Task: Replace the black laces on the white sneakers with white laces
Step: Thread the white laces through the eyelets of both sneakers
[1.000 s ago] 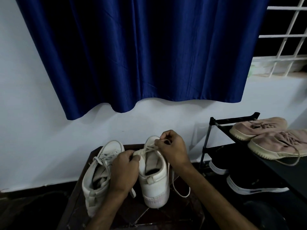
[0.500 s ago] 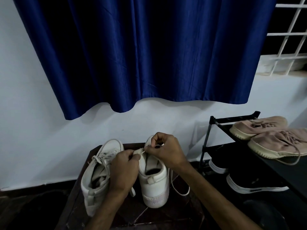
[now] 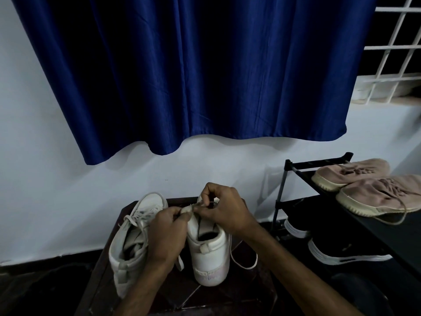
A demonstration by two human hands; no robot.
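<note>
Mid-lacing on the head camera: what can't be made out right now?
Eyelets of the sneaker being laced: head view, covered by the left hand and right hand.
How the white lace is threaded: head view, the pinching fingers hide it.
Lacing on the other sneaker: head view, too dim and small.
Black shoes in the rack: head view, lost in shadow.

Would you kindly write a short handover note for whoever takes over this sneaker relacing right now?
Left hand: pinches the white lace at the top of the worked sneaker.
Right hand: pinches the same lace, just beyond.
Other sneaker: beside it on the dark table, laced in white.
Done: no black lace in view.
Left: probably finishing the top and tying; one lace end hangs loose.
</note>
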